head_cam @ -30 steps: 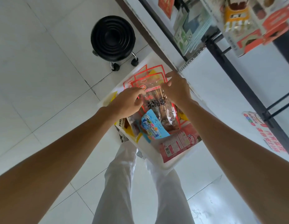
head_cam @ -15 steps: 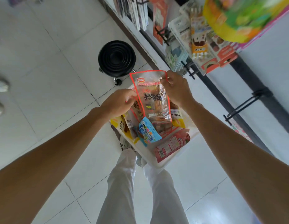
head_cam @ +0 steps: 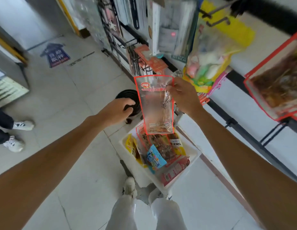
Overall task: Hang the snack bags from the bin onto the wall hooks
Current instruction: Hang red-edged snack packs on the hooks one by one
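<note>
My right hand [head_cam: 184, 95] pinches the top right corner of a clear snack bag with a red border [head_cam: 154, 103], which hangs upright above the white bin [head_cam: 192, 156]. The bin sits on the floor by my feet and holds several snack bags, among them a blue one [head_cam: 155, 157], yellow ones [head_cam: 132, 148] and a pink one [head_cam: 176, 170]. My left hand [head_cam: 117, 110] hovers to the left of the lifted bag with its fingers loosely curled, holding nothing. Black wall hooks [head_cam: 217, 21] stick out from the rack at the upper right.
Packs hang on the rack: a yellow bag [head_cam: 210, 63] and red-bordered bags [head_cam: 277, 83] at the right, orange packs [head_cam: 151, 63] in the middle. A black round stool [head_cam: 127, 100] stands behind my left hand. Another person's feet [head_cam: 14, 135] are at the left edge.
My right hand has lifted the red-bordered bag up out of the bin toward the rack. My left hand let go of it and moved away to the left. The view tilted up.
</note>
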